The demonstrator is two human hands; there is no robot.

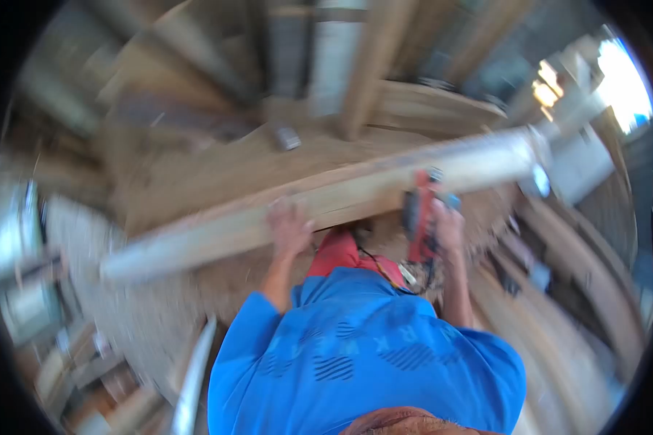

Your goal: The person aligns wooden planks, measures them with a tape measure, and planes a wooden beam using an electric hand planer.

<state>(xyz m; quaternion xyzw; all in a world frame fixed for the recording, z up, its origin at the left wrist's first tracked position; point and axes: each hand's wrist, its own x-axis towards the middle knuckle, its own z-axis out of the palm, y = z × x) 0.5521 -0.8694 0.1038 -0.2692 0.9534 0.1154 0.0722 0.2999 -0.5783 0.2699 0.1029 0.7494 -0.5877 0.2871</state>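
Observation:
A long pale wooden beam (pixel 374 190) lies slantwise in front of me, its right end farther away than its left. My left hand (pixel 290 223) rests on the beam left of its middle, fingers reaching toward the far edge and the thumb apart; motion blurs the fingertips. My right hand (pixel 448 228) is closed around the handle of a red and black power tool, which looks like an electric planer (pixel 422 217). The planer stands at the near side of the beam, right of my body, overlapping its edge in view. Whether it touches the wood I cannot tell.
Boards and posts (pixel 337 61) stand beyond the beam, with a small block (pixel 287 138) on the brown surface before them. Curved timbers (pixel 580 268) lie at the right. Wood pieces (pixel 116 391) are heaped at the lower left. A dark cord (pixel 384 272) runs by my legs.

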